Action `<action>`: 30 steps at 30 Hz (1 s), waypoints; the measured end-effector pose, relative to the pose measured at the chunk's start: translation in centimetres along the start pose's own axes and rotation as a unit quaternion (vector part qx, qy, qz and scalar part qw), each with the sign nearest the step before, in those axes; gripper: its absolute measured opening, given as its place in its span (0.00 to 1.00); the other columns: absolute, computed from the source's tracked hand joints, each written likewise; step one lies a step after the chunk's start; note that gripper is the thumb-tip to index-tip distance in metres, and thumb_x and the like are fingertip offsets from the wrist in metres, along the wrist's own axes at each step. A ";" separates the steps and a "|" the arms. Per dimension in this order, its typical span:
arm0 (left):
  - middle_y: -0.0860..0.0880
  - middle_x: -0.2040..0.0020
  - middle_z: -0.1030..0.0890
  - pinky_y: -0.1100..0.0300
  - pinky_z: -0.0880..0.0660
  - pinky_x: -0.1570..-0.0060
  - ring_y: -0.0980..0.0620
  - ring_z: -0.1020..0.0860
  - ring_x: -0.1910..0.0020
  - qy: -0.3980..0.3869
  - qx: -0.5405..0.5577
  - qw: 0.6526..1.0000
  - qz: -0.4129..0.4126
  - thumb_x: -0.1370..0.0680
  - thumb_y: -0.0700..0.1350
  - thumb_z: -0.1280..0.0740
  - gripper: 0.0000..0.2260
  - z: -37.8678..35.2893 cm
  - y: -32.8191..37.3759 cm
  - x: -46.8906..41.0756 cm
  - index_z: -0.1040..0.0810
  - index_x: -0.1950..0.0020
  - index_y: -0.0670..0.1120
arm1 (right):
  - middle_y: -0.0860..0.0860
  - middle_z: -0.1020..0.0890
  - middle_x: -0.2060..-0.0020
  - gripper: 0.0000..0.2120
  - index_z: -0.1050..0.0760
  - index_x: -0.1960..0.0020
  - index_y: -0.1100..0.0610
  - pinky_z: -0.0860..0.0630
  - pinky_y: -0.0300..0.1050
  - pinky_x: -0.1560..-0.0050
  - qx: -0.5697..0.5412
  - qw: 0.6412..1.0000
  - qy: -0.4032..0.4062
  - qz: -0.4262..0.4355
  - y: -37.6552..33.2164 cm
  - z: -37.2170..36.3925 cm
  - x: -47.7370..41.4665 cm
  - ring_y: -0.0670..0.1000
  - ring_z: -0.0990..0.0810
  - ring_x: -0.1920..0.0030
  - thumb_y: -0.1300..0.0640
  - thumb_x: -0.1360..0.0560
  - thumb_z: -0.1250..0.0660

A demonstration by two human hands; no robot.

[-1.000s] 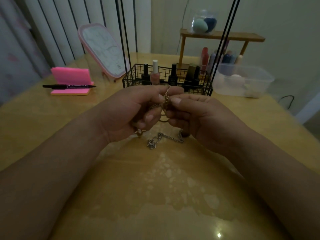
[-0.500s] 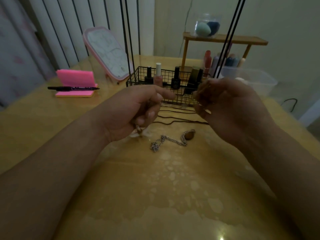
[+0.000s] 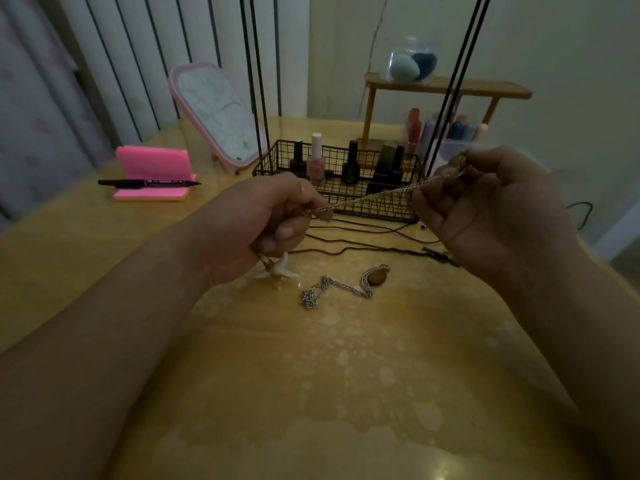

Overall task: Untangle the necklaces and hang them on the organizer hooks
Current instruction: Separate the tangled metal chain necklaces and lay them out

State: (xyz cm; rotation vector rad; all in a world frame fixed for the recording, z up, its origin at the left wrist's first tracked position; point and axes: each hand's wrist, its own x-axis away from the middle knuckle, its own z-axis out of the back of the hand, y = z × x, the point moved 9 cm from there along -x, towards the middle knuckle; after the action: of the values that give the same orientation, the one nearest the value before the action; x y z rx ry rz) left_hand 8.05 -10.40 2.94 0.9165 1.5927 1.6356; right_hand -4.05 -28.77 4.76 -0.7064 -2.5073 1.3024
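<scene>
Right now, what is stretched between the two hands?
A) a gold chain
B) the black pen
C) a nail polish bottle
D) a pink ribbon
A: a thin gold chain runs taut from the left hand up to the right hand, pinched at both ends.

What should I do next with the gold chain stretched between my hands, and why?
Probably raise the right hand, with its end of the gold chain, up along the organizer uprights. The chain runs straight between it and the left hand, apart from the silver necklace and black cord on the table, so it looks untangled. Hooks are out of view.
</scene>
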 end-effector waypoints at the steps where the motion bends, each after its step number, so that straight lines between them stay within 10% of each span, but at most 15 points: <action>1: 0.48 0.71 0.35 0.57 0.46 0.71 0.52 0.40 0.72 0.001 0.008 1.000 -0.002 0.17 0.43 0.44 0.14 0.1 0.0 -0.1 0.20 0.51 0.41 | 0.49 0.27 0.65 0.10 0.28 0.58 0.54 0.19 0.48 0.48 0.009 1.000 -0.002 0.000 0.0 0.0 0.0 0.48 0.23 0.63 0.55 0.19 0.40; 13: 0.43 0.58 0.18 0.59 0.36 0.69 0.51 0.28 0.68 -0.016 -0.021 0.999 -0.024 0.17 0.34 0.44 0.16 0.1 0.6 0.1 0.19 0.38 0.41 | 0.49 0.28 0.66 0.09 0.28 0.57 0.53 0.21 0.46 0.53 0.075 0.994 -0.060 -0.046 2.0 -1.9 0.9 0.48 0.25 0.65 0.55 0.19 0.41; 20: 0.41 0.50 0.14 0.62 0.30 0.68 0.52 0.23 0.64 -0.061 -0.030 0.997 -0.024 0.16 0.34 0.40 0.14 -1.2 1.0 0.6 0.24 0.32 0.44 | 0.51 0.22 0.64 0.06 0.23 0.46 0.55 0.31 0.42 0.74 0.406 0.908 -0.077 -0.067 4.6 -2.6 1.4 0.48 0.28 0.72 0.53 0.18 0.35; 25: 0.38 0.47 0.14 0.58 0.34 0.65 0.51 0.25 0.64 -0.081 -0.052 0.995 -0.039 0.16 0.34 0.40 0.16 -1.7 1.5 1.0 0.26 0.29 0.44 | 0.45 0.18 0.56 0.05 0.20 0.46 0.45 0.28 0.36 0.67 0.581 0.808 -0.088 0.049 3.3 -3.6 1.8 0.37 0.23 0.68 0.53 0.19 0.32; 30: 0.38 0.49 0.15 0.58 0.34 0.66 0.50 0.25 0.64 -0.088 -0.071 0.992 -0.052 0.16 0.33 0.39 0.17 -2.0 1.6 1.1 0.25 0.30 0.45 | 0.40 0.16 0.48 0.11 0.19 0.42 0.42 0.21 0.49 0.45 0.559 0.814 -0.147 0.053 3.9 -4.7 2.4 0.39 0.18 0.47 0.56 0.19 0.33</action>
State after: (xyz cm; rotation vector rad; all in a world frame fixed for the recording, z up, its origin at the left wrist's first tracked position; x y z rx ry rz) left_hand 5.77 -10.56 4.60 0.8646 1.3637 1.5300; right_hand -2.95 -22.30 4.24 -0.3374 -1.3540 2.6378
